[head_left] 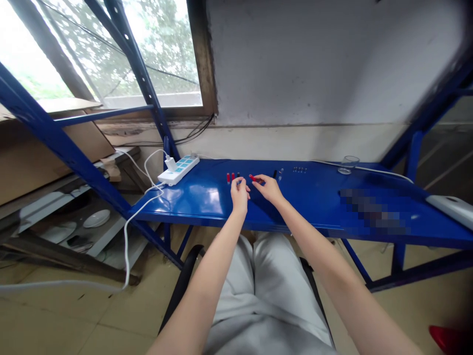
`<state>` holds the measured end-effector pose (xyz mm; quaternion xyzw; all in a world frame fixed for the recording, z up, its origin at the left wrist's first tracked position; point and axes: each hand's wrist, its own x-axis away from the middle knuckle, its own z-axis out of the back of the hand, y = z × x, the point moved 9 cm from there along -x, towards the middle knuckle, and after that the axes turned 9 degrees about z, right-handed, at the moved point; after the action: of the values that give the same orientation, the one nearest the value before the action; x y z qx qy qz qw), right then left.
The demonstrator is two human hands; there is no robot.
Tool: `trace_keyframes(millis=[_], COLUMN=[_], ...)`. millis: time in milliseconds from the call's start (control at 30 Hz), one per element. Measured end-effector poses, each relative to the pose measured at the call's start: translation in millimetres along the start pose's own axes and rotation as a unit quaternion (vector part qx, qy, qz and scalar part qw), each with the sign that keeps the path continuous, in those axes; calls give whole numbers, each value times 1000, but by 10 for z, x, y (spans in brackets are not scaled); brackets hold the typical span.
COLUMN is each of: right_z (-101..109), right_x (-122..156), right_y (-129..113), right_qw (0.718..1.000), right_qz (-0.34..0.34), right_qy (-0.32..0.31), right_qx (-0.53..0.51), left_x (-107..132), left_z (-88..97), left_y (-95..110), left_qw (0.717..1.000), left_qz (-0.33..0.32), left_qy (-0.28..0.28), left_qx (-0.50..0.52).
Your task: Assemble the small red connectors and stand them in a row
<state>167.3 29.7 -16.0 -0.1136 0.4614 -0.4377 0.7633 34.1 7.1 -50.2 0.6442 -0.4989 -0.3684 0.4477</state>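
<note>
My right hand (269,187) pinches a small red tube (252,177) between thumb and fingertips, just above the blue table (199,195). Close beside it on the left, my left hand (240,195) is closed with its fingertips together; whatever they may hold is too small to make out. Two upright red tubes (230,178) stand just left of my left hand, and a small dark piece (238,174) shows behind its fingers. Beyond my right hand stand a black tube (275,173) and small clear pieces (281,173).
A row of several tiny clear pieces (299,169) lies farther right, with a glass cup (348,165) near the back edge. A white power strip (179,170) with a plugged-in cable sits at the left end. Blue posts (142,74) frame the table, and a white device (453,209) is at far right.
</note>
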Motion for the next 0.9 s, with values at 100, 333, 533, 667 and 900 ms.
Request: trace_keyframes(millis=[100, 333, 533, 667, 900], right_z=[117, 194, 215, 233, 240], right_x=[143, 285, 302, 319, 306], right_y=[-69, -125, 24, 28, -37], right_qw=[999, 997, 995, 996, 997], right_qz=[33, 57, -20, -42, -24], right_qy=[23, 59, 84, 77, 62], right_qx=[24, -7, -55, -19, 37], left_x=[62, 19, 21, 53, 66], left_z=[-148, -205, -226, -287, -317], left_y=[75, -11, -19, -4, -14], left_qw=[996, 992, 992, 988, 986], left_qz=[-42, -51, -41, -47, -40], left_qy=[-60, -84, -98, -133, -147], left_qx=[-47, -83, -73, -66, -73])
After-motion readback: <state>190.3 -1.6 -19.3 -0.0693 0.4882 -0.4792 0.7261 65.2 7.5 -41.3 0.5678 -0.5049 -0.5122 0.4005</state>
